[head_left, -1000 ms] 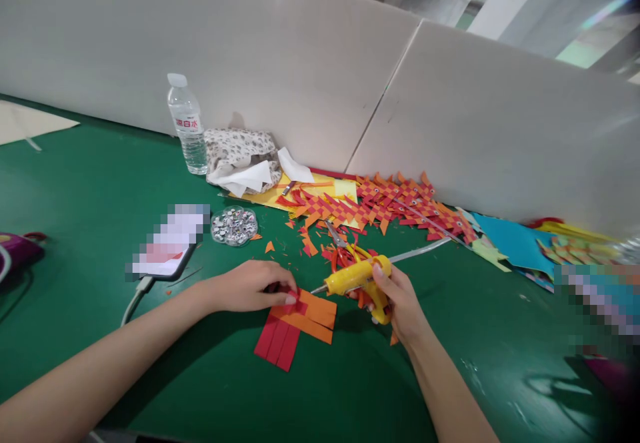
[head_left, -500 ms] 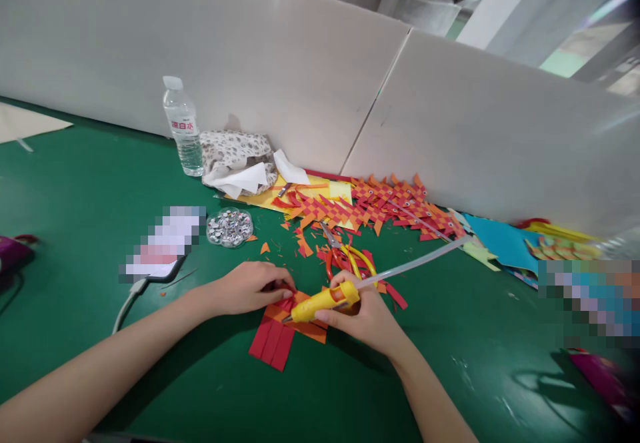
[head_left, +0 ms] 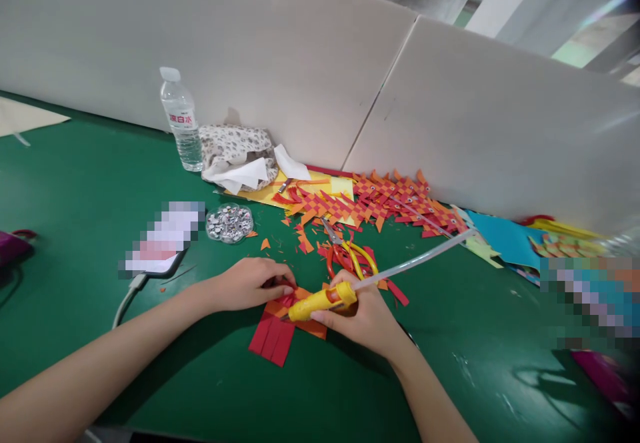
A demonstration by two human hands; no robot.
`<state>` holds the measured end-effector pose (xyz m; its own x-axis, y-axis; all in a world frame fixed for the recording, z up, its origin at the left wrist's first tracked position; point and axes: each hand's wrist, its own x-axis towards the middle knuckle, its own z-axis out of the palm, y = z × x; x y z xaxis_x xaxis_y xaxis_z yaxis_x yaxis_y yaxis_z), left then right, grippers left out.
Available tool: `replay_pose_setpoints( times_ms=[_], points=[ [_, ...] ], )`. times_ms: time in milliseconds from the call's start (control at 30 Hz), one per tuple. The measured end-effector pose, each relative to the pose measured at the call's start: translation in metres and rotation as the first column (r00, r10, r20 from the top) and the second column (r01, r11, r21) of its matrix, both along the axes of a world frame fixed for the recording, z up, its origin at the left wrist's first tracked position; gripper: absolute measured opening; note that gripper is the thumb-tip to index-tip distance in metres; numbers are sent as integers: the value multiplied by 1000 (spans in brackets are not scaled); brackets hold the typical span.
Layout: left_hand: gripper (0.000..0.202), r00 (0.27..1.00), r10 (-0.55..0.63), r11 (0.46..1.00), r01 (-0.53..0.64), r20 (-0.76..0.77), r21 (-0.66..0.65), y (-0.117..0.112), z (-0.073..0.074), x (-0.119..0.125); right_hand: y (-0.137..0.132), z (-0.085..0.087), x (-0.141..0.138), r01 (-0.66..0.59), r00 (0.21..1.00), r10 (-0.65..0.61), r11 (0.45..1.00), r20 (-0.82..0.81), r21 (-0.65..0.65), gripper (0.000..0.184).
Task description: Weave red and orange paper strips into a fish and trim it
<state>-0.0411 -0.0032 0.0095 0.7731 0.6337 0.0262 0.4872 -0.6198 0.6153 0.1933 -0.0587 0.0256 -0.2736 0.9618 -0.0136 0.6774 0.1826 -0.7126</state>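
As our left hand [head_left: 255, 284] pinches paper strips [head_left: 273, 340], likely steadying them, our right hand [head_left: 367, 319] clasps a glue gun [head_left: 315, 304] alongside.

Soft light, shadows beneath forearms [head_left: 125, 349], faint glare on green tabletop [head_left: 475, 389], pixelated phone [head_left: 165, 236], darkened upper-right corner

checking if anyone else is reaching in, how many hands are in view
2: the left hand, its fingertips on the red and orange paper strips, and the right hand, wrapped around the yellow glue gun. No other hand shows.
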Motion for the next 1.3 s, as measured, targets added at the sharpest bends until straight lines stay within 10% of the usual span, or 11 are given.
replay_pose_setpoints(
  times_ms=[333, 1300],
  points=[
    [25, 1000, 4, 1000, -4, -14, 0, 0, -1, 0, 1, 5, 2, -22, 991, -10, 971, -133, -237, 54],
    [26, 1000, 7, 1000, -7, -14, -7, 0, -1, 0, 1, 3, 4, -42, 999, 38, 990, -34, -138, 31]
  ],
)
